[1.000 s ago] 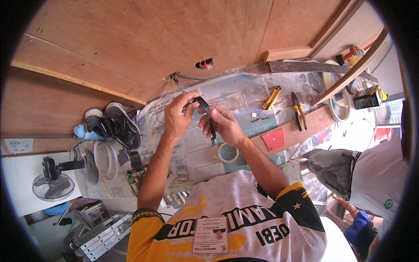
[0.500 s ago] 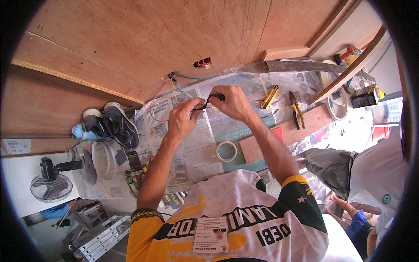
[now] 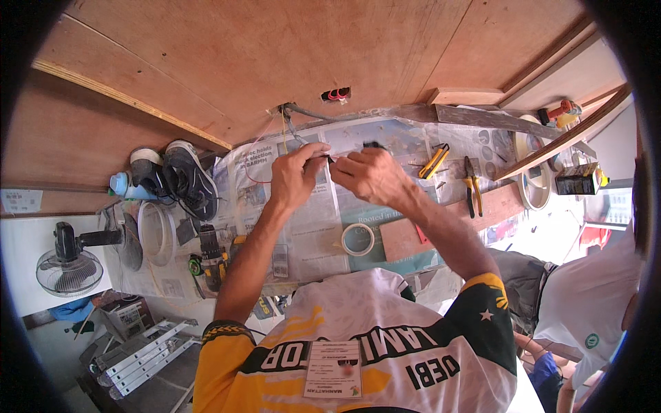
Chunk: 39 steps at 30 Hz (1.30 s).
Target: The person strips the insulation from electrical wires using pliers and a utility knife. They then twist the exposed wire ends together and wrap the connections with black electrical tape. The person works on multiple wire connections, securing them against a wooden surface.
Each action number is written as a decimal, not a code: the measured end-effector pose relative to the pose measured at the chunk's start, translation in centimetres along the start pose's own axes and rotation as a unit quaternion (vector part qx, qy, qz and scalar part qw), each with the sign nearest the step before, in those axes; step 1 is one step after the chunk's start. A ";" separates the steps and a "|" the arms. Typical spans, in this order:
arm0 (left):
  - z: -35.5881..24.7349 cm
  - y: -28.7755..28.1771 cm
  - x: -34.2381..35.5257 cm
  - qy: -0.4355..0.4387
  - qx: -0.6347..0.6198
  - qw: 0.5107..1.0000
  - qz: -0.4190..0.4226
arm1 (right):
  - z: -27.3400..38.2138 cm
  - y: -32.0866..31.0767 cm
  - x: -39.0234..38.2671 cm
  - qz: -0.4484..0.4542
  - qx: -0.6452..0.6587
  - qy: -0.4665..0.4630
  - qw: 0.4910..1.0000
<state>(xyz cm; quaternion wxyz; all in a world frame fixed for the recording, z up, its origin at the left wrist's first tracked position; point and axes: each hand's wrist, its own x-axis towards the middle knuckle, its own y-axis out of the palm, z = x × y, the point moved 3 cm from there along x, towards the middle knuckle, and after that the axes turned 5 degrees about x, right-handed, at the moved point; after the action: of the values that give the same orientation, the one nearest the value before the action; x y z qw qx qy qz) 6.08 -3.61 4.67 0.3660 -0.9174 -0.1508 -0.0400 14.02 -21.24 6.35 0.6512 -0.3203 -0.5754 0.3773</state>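
Newspaper-covered bench [image 3: 303, 241], left hand [image 3: 297, 175] and right hand [image 3: 368, 175] grips pinching dark wire [image 3: 329, 159]

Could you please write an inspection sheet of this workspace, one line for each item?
Surface: newspaper sheets cover the work surface, below plywood panels.
Job's things: a small dark part with thin wires, pinched between both hands.
Clutter: tape roll, yellow-handled pliers, yellow cutter, drill, shoes, white round tub.
Hands: left hand and right hand meet at the part.
Cables: thin wires come from a wall opening; red wires in a second hole.
Surroundings: fan, folded ladder, another person on the right.
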 end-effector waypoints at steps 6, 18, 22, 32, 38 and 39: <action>-1.4 -0.2 0.8 0.005 -0.089 0.996 -0.010 | 2.1 2.6 -3.3 -0.139 0.056 0.180 0.972; 0.6 0.2 0.5 -0.035 -0.209 0.975 -0.064 | 3.6 6.8 -1.0 -0.301 0.684 0.447 0.492; 0.4 -0.2 0.4 -0.066 -0.228 0.967 -0.088 | 3.6 7.8 -1.2 -0.290 0.686 0.449 0.494; 1.5 -0.4 0.3 -0.062 -0.234 0.967 -0.075 | 1.4 7.7 -1.2 -0.229 0.450 0.499 0.704; -1.2 -1.6 0.8 0.049 -0.078 0.993 -0.069 | -4.3 5.6 1.7 -0.315 0.288 0.339 0.839; -1.1 -1.7 0.9 0.056 -0.084 0.994 -0.050 | -4.6 4.6 2.2 -0.306 0.283 0.303 0.857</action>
<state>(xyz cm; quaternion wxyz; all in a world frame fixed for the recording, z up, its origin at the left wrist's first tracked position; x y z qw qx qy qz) 6.46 -3.01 6.76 0.2932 -0.9326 -0.1716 -0.1216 18.10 -16.88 2.95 0.9386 -0.0291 -0.2868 0.1897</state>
